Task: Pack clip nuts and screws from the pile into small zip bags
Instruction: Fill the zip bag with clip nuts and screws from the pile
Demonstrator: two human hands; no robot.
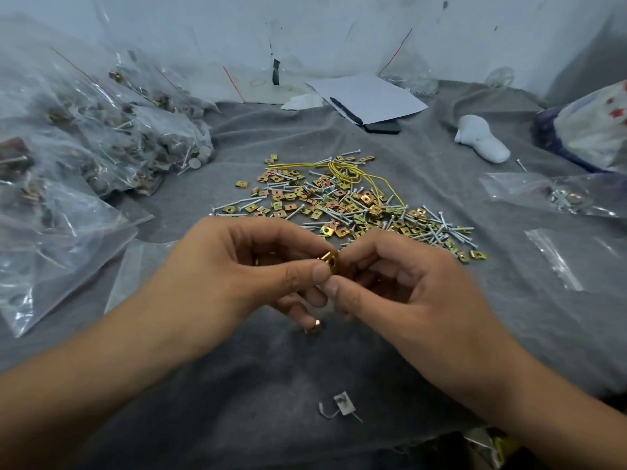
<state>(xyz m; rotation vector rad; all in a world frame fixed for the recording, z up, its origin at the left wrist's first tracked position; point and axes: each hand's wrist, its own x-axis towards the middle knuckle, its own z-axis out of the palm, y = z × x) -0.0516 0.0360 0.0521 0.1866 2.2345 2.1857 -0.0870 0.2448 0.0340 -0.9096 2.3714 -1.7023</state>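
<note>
A pile of brass clip nuts and silver screws (342,201) lies on the grey cloth (271,385) just beyond my hands. My left hand (244,266) and my right hand (400,283) meet above the cloth, both pinching a brass clip nut (328,260) between thumbs and fingertips. More brass shows inside my left hand's curled fingers. One loose clip nut (314,327) lies on the cloth under my hands. An empty zip bag (135,276) lies partly under my left wrist.
Filled zip bags (101,137) are heaped at the left. More bags (570,198) lie at the right, one holding parts. A yellow elastic (346,171) lies on the pile. Paper with a pen (369,96), a white glove (481,140) and a small white scrap (342,405) are also there.
</note>
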